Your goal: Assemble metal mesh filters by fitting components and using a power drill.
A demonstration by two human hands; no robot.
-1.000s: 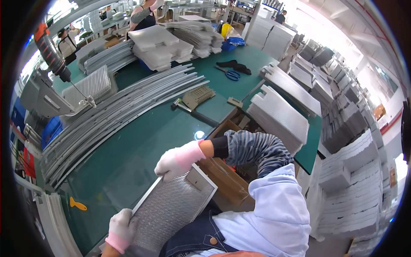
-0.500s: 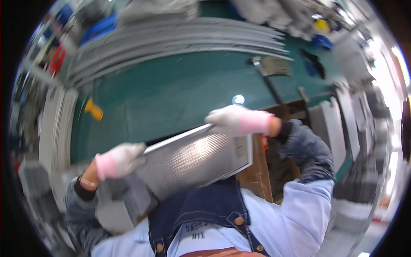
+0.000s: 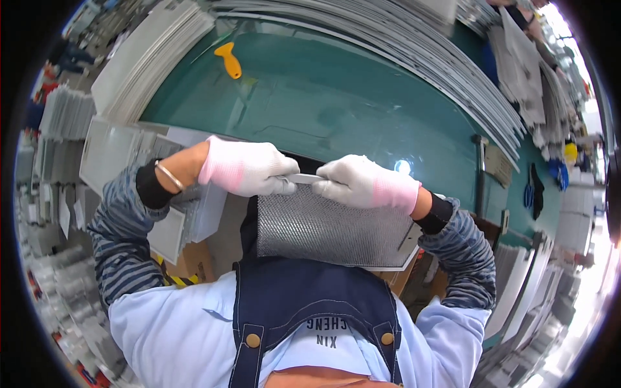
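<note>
A silver mesh filter panel [image 3: 323,226] with a pale metal frame lies across my front, its near edge against my dark apron. My left hand [image 3: 252,169], in a white glove with a pink cuff, is closed on the panel's far frame edge. Close by to the right, my right hand [image 3: 362,184], gloved the same way, pinches that same edge. A short stretch of the light frame strip [image 3: 305,179] shows between the two hands. The fingertips beneath the edge are hidden.
On the green table [image 3: 336,97] lies an orange scraper [image 3: 229,61], far left. Long metal strips [image 3: 414,48] run along the back. Stacked panels [image 3: 152,58] stand at the left. A hammer [image 3: 480,165] and dark-handled pliers [image 3: 533,191] lie at the right.
My left hand has moved right and away from me, nearer my right hand. The mesh panel has turned from a slant to nearly level. My view has swung, shifting the table and scraper.
</note>
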